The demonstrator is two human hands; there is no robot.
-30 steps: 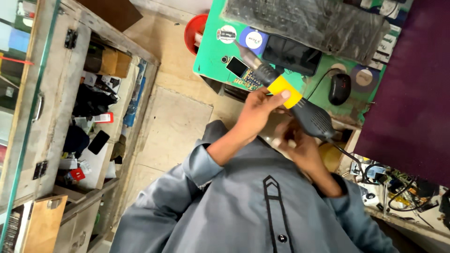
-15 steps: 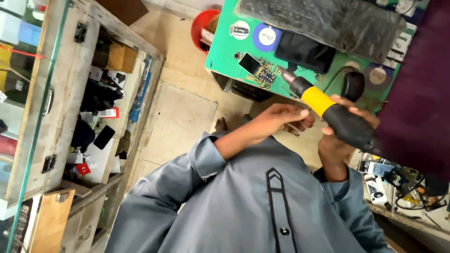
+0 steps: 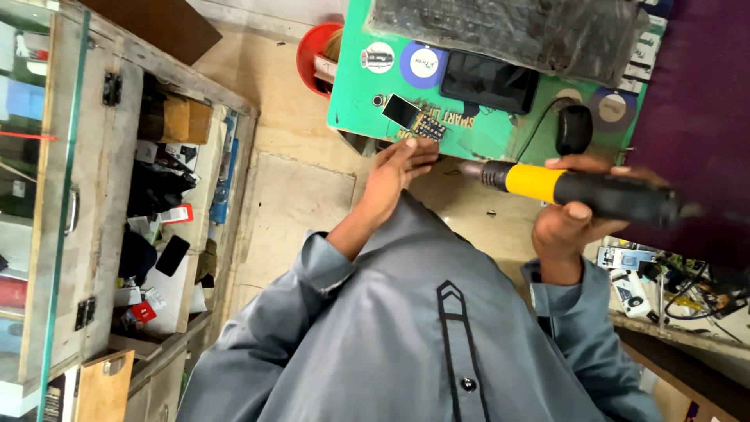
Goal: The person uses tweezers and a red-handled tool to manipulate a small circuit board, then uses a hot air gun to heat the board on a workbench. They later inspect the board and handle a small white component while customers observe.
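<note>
Right hand (image 3: 578, 223) clamped on hot-air tool (image 3: 578, 187), mid frame; left hand (image 3: 398, 176) flat by fragile board (image 3: 414, 119). Grip black handle, nozzle likely hot.

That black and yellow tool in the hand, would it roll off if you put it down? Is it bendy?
The tool looks round like a thick stick, so it would probably roll on the green mat unless its shape or a cord stops it. It seems stiff, held straight by the right hand. The metal tip looks thin, perhaps easy to damage.
</note>
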